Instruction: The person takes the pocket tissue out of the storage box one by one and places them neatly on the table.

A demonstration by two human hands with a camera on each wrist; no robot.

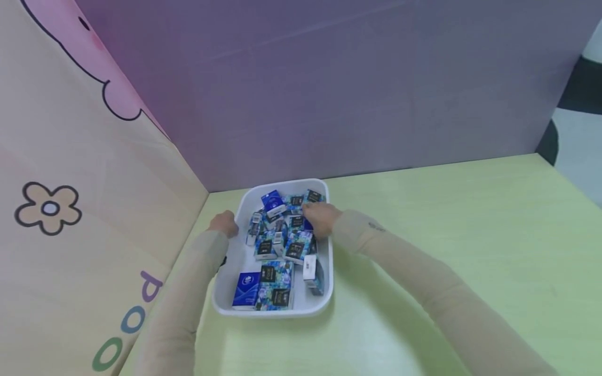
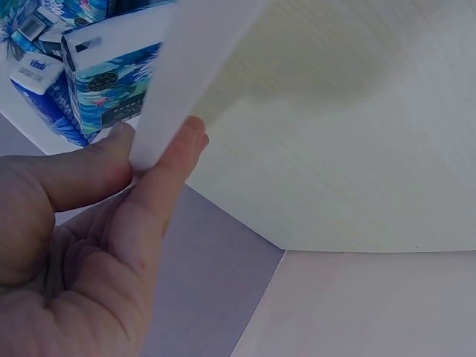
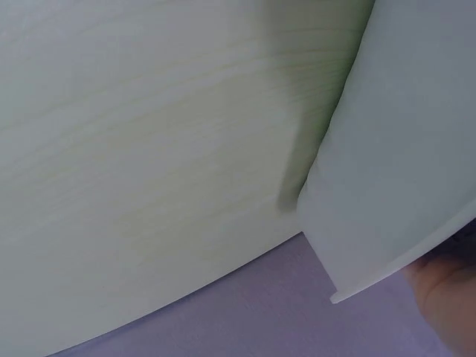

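A white plastic tray [image 1: 329,271] holds several small tissue packs. My left hand [image 1: 224,224] grips the tray's left rim; in the left wrist view its thumb [image 2: 93,167] is inside the wall and the fingers [image 2: 175,163] outside. My right hand [image 1: 322,218] reaches over the right rim and down among the packs. A dark blue pack [image 1: 308,225] shows right under its fingers; I cannot tell whether they grip it. In the right wrist view, the tray's wall [image 3: 401,141] hides most of this hand [image 3: 446,297].
In the tray's near part lie a blue pack [image 1: 246,289] and floral-printed packs [image 1: 275,284]; a white-topped pack [image 1: 312,274] stands by the right wall. The pale green table [image 1: 447,235] extends right. A purple panel [image 1: 329,94] rises behind, a printed panel [image 1: 94,172] at left.
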